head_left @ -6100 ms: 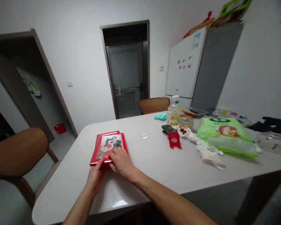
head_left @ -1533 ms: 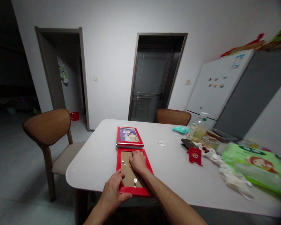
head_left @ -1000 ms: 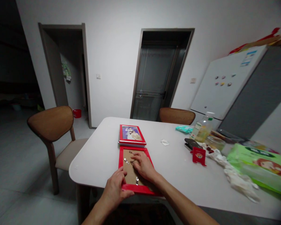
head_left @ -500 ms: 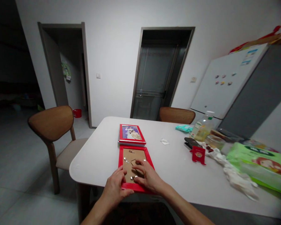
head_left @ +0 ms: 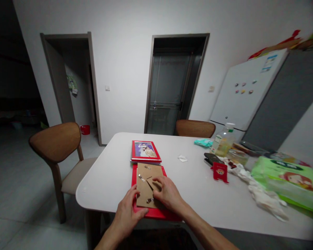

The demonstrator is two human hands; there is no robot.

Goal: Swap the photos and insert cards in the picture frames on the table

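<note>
A red picture frame [head_left: 156, 212] lies face down at the table's near edge. Its brown backing board [head_left: 143, 191], with metal clips and a cut flap, is raised a little out of the frame. My right hand [head_left: 169, 196] pinches the board at the flap; the fingertips are partly hidden. My left hand [head_left: 127, 208] grips the frame's near left corner, thumb along the bottom edge and fingers at the board's left side. Just beyond, touching or nearly so, a second red frame [head_left: 132, 152] lies face up with a photo [head_left: 145, 150] in it.
To the right are a crumpled tissue [head_left: 183, 158], a red stand [head_left: 220, 172], a black phone-like object [head_left: 212, 159], a bottle [head_left: 223, 140], a teal packet [head_left: 203, 142] and a green tissue pack [head_left: 284, 180]. Wooden chairs [head_left: 58, 142] stand at the white table [head_left: 104, 173].
The backing board has come up out of the frame's recess, lifted by my right hand at the flap. My left hand has stayed at the frame's corner. The view has shifted slightly.
</note>
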